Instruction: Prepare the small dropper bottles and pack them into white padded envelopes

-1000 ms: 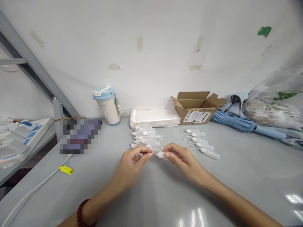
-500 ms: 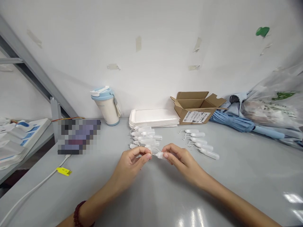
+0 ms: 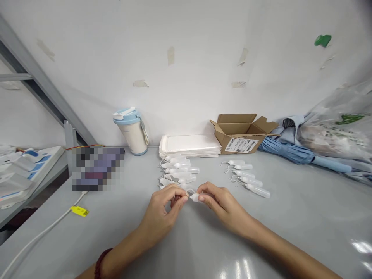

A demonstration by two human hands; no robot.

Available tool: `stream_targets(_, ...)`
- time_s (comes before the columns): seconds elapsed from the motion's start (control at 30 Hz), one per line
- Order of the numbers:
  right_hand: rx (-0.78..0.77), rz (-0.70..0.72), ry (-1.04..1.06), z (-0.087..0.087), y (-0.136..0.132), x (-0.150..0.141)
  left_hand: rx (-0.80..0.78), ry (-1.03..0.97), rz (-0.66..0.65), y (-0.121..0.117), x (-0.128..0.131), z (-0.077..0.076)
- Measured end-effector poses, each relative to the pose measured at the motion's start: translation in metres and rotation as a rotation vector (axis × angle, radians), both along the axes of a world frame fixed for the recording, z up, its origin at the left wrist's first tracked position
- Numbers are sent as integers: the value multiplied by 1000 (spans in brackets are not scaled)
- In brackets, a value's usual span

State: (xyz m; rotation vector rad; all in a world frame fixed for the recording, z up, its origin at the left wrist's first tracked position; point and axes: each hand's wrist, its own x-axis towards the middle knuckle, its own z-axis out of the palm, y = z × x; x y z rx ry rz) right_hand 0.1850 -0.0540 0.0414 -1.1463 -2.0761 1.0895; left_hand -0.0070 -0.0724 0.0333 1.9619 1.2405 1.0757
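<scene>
Between the fingers of my right hand [image 3: 225, 205] is a small white squeeze bottle [image 3: 194, 197], its pointed tip turned left. A thin white strap [image 3: 190, 190] arches from the bottle's neck to my left hand [image 3: 163, 206], whose thumb and forefinger pinch its end; the cap there is mostly hidden. Just beyond my hands lies a pile of similar bottles [image 3: 181, 170], partly covered by my left fingers. Further right, several more squeeze bottles [image 3: 250, 180] lie in a slanted row with their straps pointing left.
Against the wall stand a white tumbler [image 3: 132, 133] with a blue lid, a stack of white envelopes [image 3: 190, 146] and an open cardboard box [image 3: 242, 143]. A blue umbrella [image 3: 290, 151] and a plastic bag [image 3: 337, 124] lie right. At left are a cable [image 3: 43, 234] and a power strip [image 3: 37, 166].
My hands and the bottle sit slightly lower in view. The strap now forms a clear arch between the bottle and my left fingers. The rows on the table look unchanged.
</scene>
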Motion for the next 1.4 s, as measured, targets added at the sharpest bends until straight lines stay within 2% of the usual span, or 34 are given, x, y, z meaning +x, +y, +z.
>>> stream_targets(0.3,19,3,-20,0,-1,1,-10,2,-11,-1,0,-1)
stream_targets(0.47,9,7,-11,3,1,3,-52,30,-12,4,-2,5)
stream_targets(0.6,14,4,-7,5,1,2,-26,24,-5,4,-3,8)
stream_targets(0.87,11,46,-30,0,0,1,26,19,-18,0,-1,0)
stream_targets(1.07,61,91,-88,5,4,3,64,52,-22,4,-1,-1)
stream_targets(1.13,143,81,-124,6,16,13,73,69,15,9,-5,0)
stream_targets(1.17,203,31,-150,6,24,21,84,72,53,12,-9,0)
stream_targets(1.27,449,-266,-260,2,55,58,144,59,218,23,-23,0)
stream_targets(1.3,512,-318,-328,0,66,72,158,57,268,27,-28,-1)
stream_targets(1.4,547,-358,-496,-10,92,109,186,46,354,39,-38,-6)
